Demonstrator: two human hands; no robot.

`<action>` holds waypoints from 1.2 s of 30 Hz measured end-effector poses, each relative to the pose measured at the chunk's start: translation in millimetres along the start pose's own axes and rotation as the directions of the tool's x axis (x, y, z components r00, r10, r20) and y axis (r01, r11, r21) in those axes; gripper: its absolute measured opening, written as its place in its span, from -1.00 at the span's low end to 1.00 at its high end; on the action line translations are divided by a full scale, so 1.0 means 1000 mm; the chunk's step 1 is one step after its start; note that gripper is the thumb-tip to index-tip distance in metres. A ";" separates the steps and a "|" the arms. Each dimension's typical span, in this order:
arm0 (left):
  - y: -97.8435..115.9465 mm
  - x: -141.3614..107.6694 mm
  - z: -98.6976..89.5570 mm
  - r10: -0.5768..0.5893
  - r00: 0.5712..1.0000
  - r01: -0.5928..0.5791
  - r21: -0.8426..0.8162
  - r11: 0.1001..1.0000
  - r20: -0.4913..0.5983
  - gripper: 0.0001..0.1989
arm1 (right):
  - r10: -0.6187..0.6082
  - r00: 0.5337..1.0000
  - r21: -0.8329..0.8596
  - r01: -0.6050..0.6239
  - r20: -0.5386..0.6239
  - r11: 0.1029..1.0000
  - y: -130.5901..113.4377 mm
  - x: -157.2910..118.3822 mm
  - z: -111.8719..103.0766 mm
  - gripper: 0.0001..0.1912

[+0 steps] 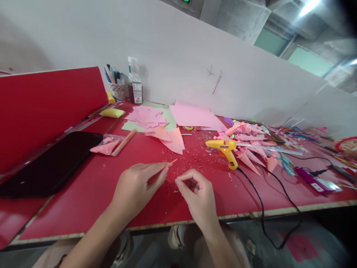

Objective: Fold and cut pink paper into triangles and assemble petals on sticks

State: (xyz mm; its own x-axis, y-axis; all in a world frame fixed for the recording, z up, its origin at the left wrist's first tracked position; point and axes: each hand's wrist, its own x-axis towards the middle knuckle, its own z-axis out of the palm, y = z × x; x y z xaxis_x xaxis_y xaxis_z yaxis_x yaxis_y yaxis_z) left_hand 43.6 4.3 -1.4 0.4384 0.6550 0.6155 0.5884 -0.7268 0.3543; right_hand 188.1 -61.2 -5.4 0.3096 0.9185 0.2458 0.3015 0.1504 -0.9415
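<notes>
I'm pinching a thin orange strip (172, 162) in my left hand (136, 187) over the desk (95, 193), my right hand (199, 195) is sitting pinched, nothing showing, and this fingertip-only grip is risking a slip.

We count one thin orange piece (173, 162), one yellow glue gun (229, 153), one bottle (137, 90), one patterned cup (117, 92) and, inside this cup, at least four pens (111, 76). There is also one black flat object (55, 163), one yellow packet (112, 112) and one purple box (311, 180). Of pink cones (247, 162) we see at least four, but they overlap, so the exact number we cannot tell. The pink paper pieces (146, 116) are several, also overlapping.
</notes>
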 end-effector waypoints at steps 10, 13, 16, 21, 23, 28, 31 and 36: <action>0.003 0.003 0.004 0.175 0.978 -0.172 -0.038 0.984 0.111 -0.77 | 0.028 0.999 0.093 -0.030 0.031 0.995 -0.003 -0.002 0.002 -0.74; 0.006 0.003 0.006 0.230 0.959 -0.239 0.036 0.970 0.165 -0.75 | 0.021 0.998 0.083 -0.026 0.055 0.996 -0.004 -0.002 0.004 -0.85; 0.010 0.001 0.006 0.242 0.954 -0.264 0.115 0.958 0.178 -0.74 | 0.018 0.999 0.033 -0.019 0.044 0.999 -0.003 -0.003 0.004 -0.87; 0.014 0.002 0.001 0.218 0.964 -0.241 0.156 0.958 0.154 -0.70 | 0.004 1.000 -0.033 -0.003 0.031 0.999 -0.001 -0.002 0.002 -0.83; 0.013 0.003 -0.001 0.192 0.966 -0.214 0.123 0.969 0.170 -0.77 | -0.005 0.999 -0.044 0.007 0.037 0.999 -0.002 -0.002 0.001 -0.81; 0.005 0.005 -0.002 0.153 0.963 -0.158 0.007 0.987 0.221 -0.75 | 0.003 1.000 -0.035 -0.002 0.022 0.999 -0.002 0.001 -0.003 -0.80; 0.002 0.004 0.000 0.133 0.964 -0.125 -0.049 0.991 0.230 -0.70 | 0.013 0.997 -0.022 -0.015 -0.069 1.000 0.000 0.001 -0.005 -0.84; 0.002 0.005 0.000 0.134 0.954 -0.110 -0.105 0.988 0.266 -0.65 | -0.004 0.993 -0.045 -0.002 -0.116 0.999 0.001 0.002 -0.006 -0.85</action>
State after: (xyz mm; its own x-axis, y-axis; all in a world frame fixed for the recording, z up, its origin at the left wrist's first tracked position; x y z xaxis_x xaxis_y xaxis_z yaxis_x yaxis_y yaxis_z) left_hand 46.7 6.0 2.0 0.6784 0.5828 0.4474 0.4623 -0.8118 0.3566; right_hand 194.5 -61.6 -4.2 0.4109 0.8694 0.2744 0.3416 0.1322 -0.9305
